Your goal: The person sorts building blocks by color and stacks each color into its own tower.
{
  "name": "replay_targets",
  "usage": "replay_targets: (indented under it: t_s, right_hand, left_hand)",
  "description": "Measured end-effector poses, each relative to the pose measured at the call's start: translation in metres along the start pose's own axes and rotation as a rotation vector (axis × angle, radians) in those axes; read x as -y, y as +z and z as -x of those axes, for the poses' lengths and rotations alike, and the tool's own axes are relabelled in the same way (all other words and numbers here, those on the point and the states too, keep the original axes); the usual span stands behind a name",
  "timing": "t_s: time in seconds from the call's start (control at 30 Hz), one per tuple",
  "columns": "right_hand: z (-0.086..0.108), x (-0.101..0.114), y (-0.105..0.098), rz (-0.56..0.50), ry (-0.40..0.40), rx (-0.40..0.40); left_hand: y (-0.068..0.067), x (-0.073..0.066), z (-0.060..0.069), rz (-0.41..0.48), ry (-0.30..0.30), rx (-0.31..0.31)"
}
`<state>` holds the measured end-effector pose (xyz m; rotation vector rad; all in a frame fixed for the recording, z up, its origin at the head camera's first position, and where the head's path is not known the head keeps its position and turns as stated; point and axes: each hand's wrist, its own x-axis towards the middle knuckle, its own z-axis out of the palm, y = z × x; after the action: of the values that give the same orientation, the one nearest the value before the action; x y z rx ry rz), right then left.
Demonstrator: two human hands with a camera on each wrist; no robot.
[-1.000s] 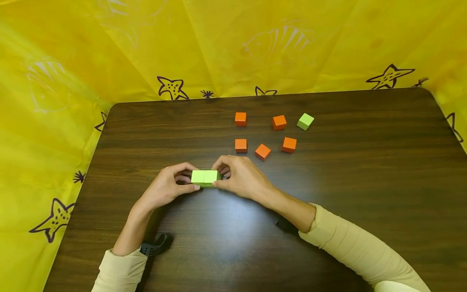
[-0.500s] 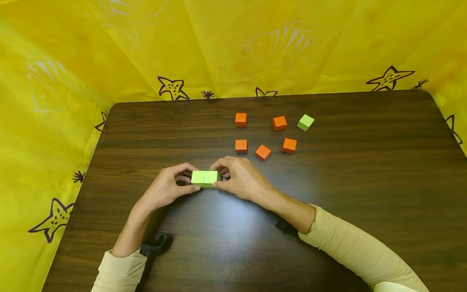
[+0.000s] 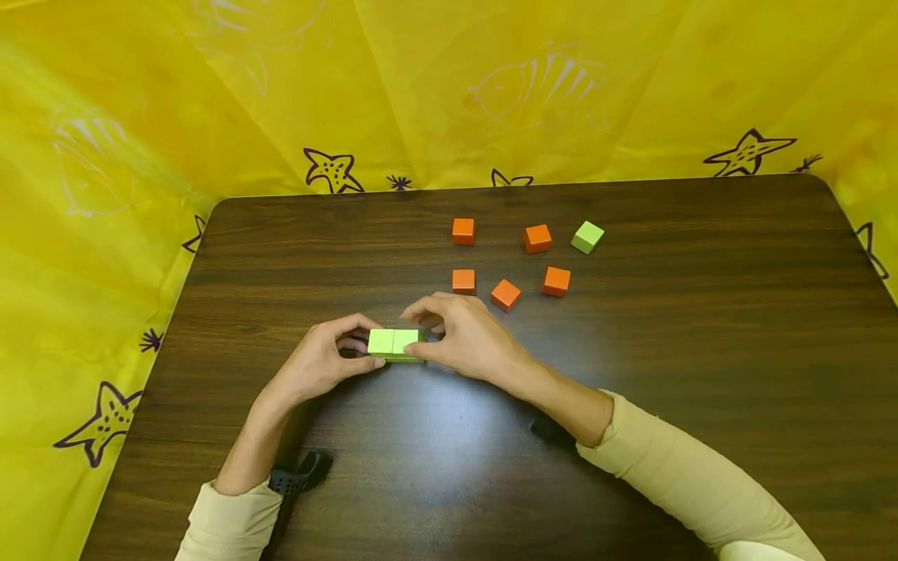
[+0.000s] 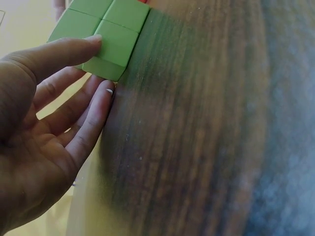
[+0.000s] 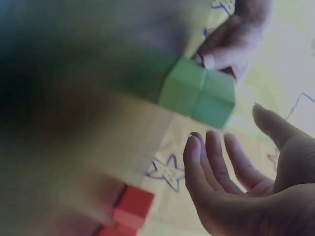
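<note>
Light green cubes stand together in a small block, two side by side on top and more beneath, as the left wrist view shows. My left hand pinches the block's left end, its thumb on the near face and a finger on the far side. At the right end is my right hand, fingers loosely bent. In the right wrist view that hand is apart from the green cubes, with a gap between its fingertips and them; nothing is in it.
Several orange cubes lie scattered behind the hands on the dark wood table. A single green cube lies at their right. Yellow cloth with sea drawings hangs beyond the table's back and side edges.
My right hand has let go of the green cubes, its fingers spreading and lifting slightly off their right end. The left hand and the cubes have stayed in place.
</note>
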<state>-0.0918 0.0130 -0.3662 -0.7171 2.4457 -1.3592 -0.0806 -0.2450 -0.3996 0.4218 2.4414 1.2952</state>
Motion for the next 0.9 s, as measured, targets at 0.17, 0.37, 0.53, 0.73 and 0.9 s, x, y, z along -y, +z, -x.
replay_targets:
  t_s: [0.17, 0.37, 0.53, 0.73, 0.9]
  right_hand:
    - [-0.001, 0.005, -0.022, -0.015, 0.006, -0.057]
    - [-0.002, 0.008, -0.041, 0.004, 0.002, -0.1]
    - [-0.003, 0.008, -0.052, -0.011, 0.02, -0.111]
    - [-0.005, 0.003, -0.068, -0.024, 0.032, -0.142]
    - [-0.006, -0.004, -0.082, -0.051, 0.054, -0.158]
  left_hand:
    - [-0.001, 0.001, 0.001, 0.004, 0.001, -0.008]
    - [-0.001, 0.002, 0.003, 0.005, -0.002, -0.016]
    - [-0.001, 0.002, 0.004, 0.001, -0.013, -0.021]
    - [0.0, 0.001, 0.003, -0.008, -0.026, -0.023]
    - [0.001, -0.001, 0.001, 0.009, -0.03, -0.012]
